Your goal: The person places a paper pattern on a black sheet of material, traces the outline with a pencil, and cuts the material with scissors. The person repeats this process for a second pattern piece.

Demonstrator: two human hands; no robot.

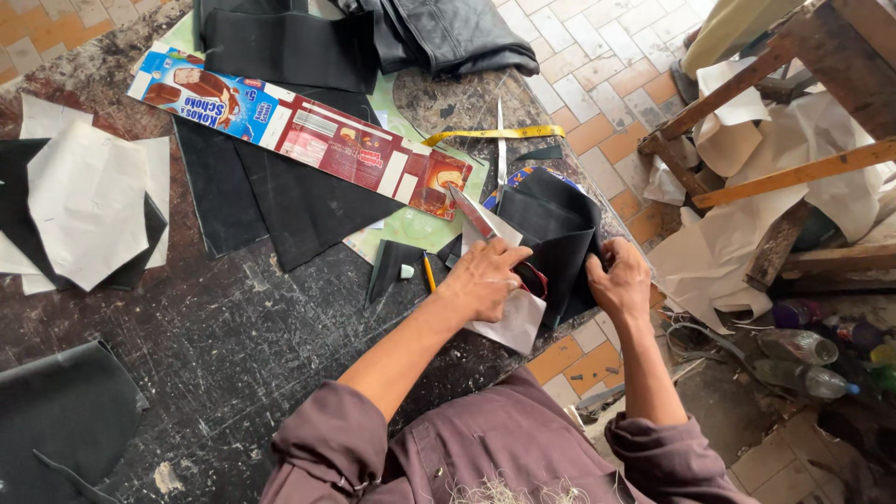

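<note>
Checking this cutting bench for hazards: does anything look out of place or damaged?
The table top is badly scratched and worn. A second pair of scissors lies unattended by the yellow measuring tape, and pale scraps are heaped on the floor.

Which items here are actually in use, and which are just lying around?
In use:
left hand working the scissors
right hand gripping the black folded material
white paper pattern under the left hand

Lying about:
flattened printed carton
yellow measuring tape
pencil
white paper pieces
plastic bottles on the floor
</note>
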